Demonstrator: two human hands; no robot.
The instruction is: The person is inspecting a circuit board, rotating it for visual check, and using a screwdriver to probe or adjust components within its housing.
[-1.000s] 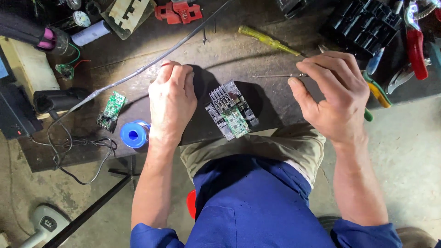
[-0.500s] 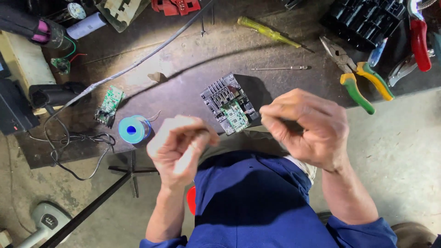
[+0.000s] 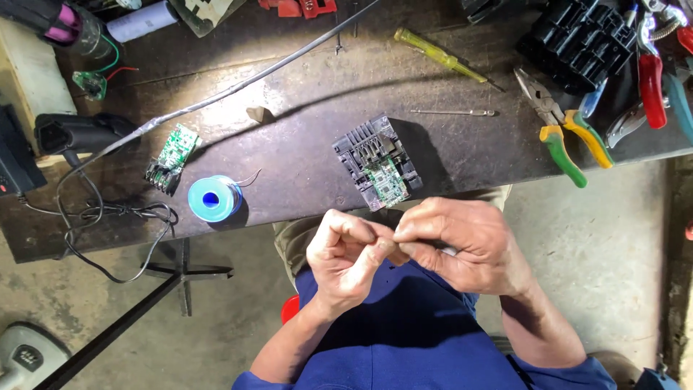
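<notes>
A long dark workbench [image 3: 303, 166] runs across the top of the view, and the person sits at it in blue clothes. A thin grey cable [image 3: 216, 97] lies slanted over the bench. Near the front edge of the bench sits a black plastic battery case [image 3: 377, 160] with a small green circuit board [image 3: 386, 184] inside it, tilted a little. Both hands are off the bench, just in front of that case and over the lap. The left hand [image 3: 346, 256] is curled shut, with finger and thumb pinched. The right hand [image 3: 465, 242] is curled too, and its fingertips meet the left ones. Something tiny and pale peeks out under the right hand, but it is too small to tell what it is. On the right lie pliers [image 3: 567, 133] with green and yellow handles. A yellow screwdriver [image 3: 440, 56] lies farther back. On the left sit a blue spool of solder wire [image 3: 211, 198] and a loose green circuit board [image 3: 171, 155].
</notes>
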